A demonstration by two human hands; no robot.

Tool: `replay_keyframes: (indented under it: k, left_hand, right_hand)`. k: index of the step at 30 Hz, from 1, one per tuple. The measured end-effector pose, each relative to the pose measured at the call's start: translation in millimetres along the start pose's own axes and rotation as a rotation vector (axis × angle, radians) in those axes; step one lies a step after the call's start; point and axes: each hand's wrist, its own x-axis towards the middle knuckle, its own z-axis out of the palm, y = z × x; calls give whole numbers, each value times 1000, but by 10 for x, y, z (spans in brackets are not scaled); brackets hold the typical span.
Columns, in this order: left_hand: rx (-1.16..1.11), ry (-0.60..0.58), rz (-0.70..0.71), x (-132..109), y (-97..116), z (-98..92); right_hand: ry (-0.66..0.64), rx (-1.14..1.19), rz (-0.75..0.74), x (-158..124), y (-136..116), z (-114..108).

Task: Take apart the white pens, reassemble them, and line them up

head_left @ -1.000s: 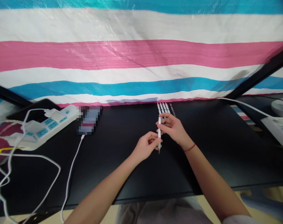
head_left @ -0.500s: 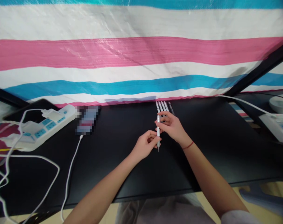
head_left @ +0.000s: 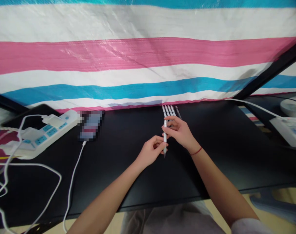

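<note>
A white pen point(head_left: 165, 137) is held upright in the view between both hands, its tip toward me. My left hand point(head_left: 152, 151) pinches its lower part near the tip. Around the upper part, my right hand point(head_left: 178, 130) has its thumb and fingers closed. Just beyond the right hand, several white pens point(head_left: 168, 110) lie side by side on the black table point(head_left: 123, 130). A dark pen point(head_left: 178, 112) lies at the right end of that row. The right hand hides the near ends of the row.
At the left are a white power strip point(head_left: 49, 133) with plugs and loose white cables, and a blurred phone point(head_left: 91, 126) on a charging cable. Another power strip point(head_left: 288, 131) is at the far right. A striped sheet point(head_left: 148, 53) hangs behind the table.
</note>
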Motion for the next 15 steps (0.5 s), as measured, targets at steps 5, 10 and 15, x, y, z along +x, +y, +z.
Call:
replay_keyframes:
  k: [5,10,15]
  left_hand:
    - [-31,7,-9,-3,2,-4]
    - [-18,3,-10,-5,9,0]
    - [-14,4,-18,-10,16,5]
  right_hand:
    - [21,-12,-7,-2,2,14]
    - [12,-11,-19,3,22,10]
    - [-5,-10,-19,3,8,4]
